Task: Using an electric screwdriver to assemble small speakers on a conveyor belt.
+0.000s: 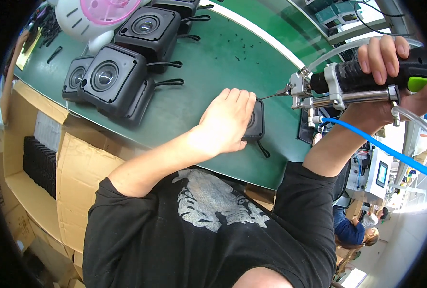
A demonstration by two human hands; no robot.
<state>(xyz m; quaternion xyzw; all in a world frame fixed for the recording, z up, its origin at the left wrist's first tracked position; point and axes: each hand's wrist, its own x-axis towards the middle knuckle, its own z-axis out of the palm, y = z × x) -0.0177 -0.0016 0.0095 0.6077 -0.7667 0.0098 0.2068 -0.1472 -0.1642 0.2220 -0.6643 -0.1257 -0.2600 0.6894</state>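
My left hand (228, 120) is closed over a small black square speaker (257, 122), covering its left part and holding it against the green table. A short strap loop (263, 150) hangs from the speaker's near edge. My right hand (386, 60) is wrapped round a powered screwdriver (347, 77) with a metal feed head and clamps. The screwdriver lies almost level in the picture, and its thin bit (272, 96) reaches the speaker's upper corner beside my left fingers. Whether the bit sits on a screw is too small to tell.
Several finished-looking black speakers (108, 77) are stacked at the far left, beside a white and pink fan-like object (93, 21). Loose dark screws (242, 45) lie scattered on the green table (194, 62). A blue air hose (376, 144) crosses my right forearm. Cardboard boxes (84, 182) stand at left.
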